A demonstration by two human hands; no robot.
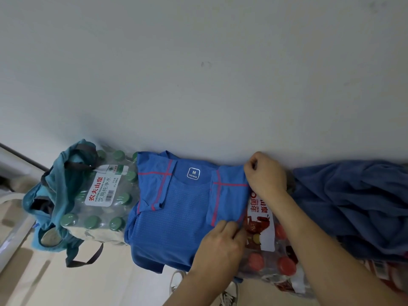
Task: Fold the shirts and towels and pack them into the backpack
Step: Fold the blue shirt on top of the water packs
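Teal backpack (59, 191) slumps at the far left of the blue shirt (176, 221), draped over a pack of green-capped water bottles (97, 217) that touches the shirt's left edge. The shirt is the middle thing. It lies flat on top of the bottle packs, with its collar up against the white wall (198, 74). A white size tag (194, 173) with an M shows inside the collar. Both sleeves, with thin red lines, are folded in over the front. At the shirt's right edge are the two hands. The left hand (220, 246) is low down, with fingers curled, pinching the bottom of the folded right-side sleeve. The right hand (266, 175) is up by the wall, with fingers curled tight, pinching the shirt's top right corner. Under the shirt's right edge is a pack of red-capped bottles (284, 263). Right of the shirt, past the arms, a dark blue towel (353, 206) lies in a bunched heap. Below the shirt, a white shoe (176, 281) stands on the pale floor (99, 283).
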